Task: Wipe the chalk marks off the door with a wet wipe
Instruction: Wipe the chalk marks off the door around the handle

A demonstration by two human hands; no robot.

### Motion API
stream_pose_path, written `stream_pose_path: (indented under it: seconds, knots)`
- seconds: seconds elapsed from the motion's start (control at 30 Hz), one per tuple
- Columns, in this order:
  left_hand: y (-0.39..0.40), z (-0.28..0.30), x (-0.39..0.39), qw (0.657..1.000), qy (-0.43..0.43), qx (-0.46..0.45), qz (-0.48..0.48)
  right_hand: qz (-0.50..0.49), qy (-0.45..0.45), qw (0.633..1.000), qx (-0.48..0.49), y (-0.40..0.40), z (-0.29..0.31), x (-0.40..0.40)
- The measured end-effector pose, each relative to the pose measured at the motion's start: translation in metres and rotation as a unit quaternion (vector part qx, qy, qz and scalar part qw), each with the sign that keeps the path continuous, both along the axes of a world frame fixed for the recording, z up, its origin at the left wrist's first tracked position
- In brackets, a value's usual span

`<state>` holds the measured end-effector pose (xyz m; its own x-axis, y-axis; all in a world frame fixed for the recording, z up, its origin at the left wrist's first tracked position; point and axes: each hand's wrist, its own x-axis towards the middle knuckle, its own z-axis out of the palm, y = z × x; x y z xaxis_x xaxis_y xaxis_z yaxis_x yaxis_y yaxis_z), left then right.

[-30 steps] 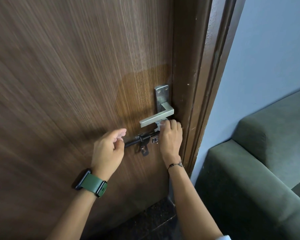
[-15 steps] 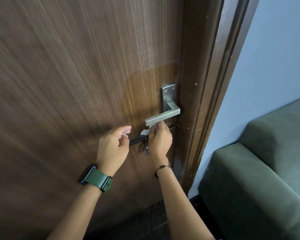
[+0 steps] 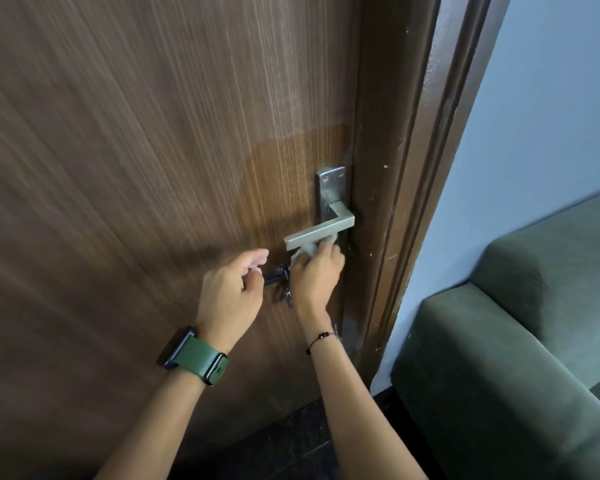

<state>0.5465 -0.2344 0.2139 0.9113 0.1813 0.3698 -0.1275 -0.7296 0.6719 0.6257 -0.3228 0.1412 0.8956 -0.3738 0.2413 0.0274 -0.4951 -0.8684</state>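
A brown wood-grain door [image 3: 153, 168] fills the left of the view, with a darker damp patch [image 3: 291, 168] left of the steel lever handle [image 3: 321, 233]. My right hand [image 3: 316, 275] presses a crumpled white wet wipe [image 3: 307, 249] against the door just under the lever. My left hand [image 3: 232, 292], green watch on its wrist, is loosely curled beside the black sliding bolt [image 3: 278, 275], with its fingertips at the bolt's left end. I cannot tell whether it grips the bolt. No chalk marks are plainly visible.
The dark door frame [image 3: 406, 202] runs down right of the handle. Beyond it is a pale blue wall [image 3: 534, 116] and a green sofa [image 3: 499, 358] close at the right. Dark floor [image 3: 291, 445] lies below the door.
My right hand with the wipe moved left from the door's edge over the bolt, then back right and up under the lever. The left hand stayed by the bolt's left end.
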Motion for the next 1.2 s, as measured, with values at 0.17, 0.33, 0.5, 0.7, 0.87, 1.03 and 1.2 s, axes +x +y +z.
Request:
stream_pose_path:
  seconds: [0.17,0.33,0.5,0.7,0.87,1.03,1.2]
  knots:
    - [0.0,-0.006,0.001,1.0,0.012,0.001,0.0,0.093,-0.034,0.995,-0.006,0.003,-0.012,-0.013]
    - [0.002,-0.006,0.0,1.0,0.017,0.0,-0.003,0.025,-0.016,0.991,0.131,-0.006,0.002,-0.004]
    - [0.005,-0.005,0.001,1.0,0.01,-0.003,-0.009,0.034,-0.051,0.994,0.09,0.006,0.001,-0.008]
    - [0.009,-0.007,0.0,1.0,0.001,-0.012,-0.003,0.036,-0.104,0.993,0.051,0.013,-0.001,-0.009]
    - [0.014,-0.006,0.0,1.0,0.001,-0.013,0.003,0.017,-0.041,0.994,0.1,0.012,-0.011,-0.008]
    - [0.013,-0.007,0.003,1.0,-0.002,-0.022,-0.003,0.05,-0.153,0.987,0.017,0.017,-0.003,-0.008]
    - [0.006,-0.008,0.004,1.0,0.001,-0.027,-0.005,0.086,-0.16,0.971,-0.157,0.001,-0.032,-0.018]
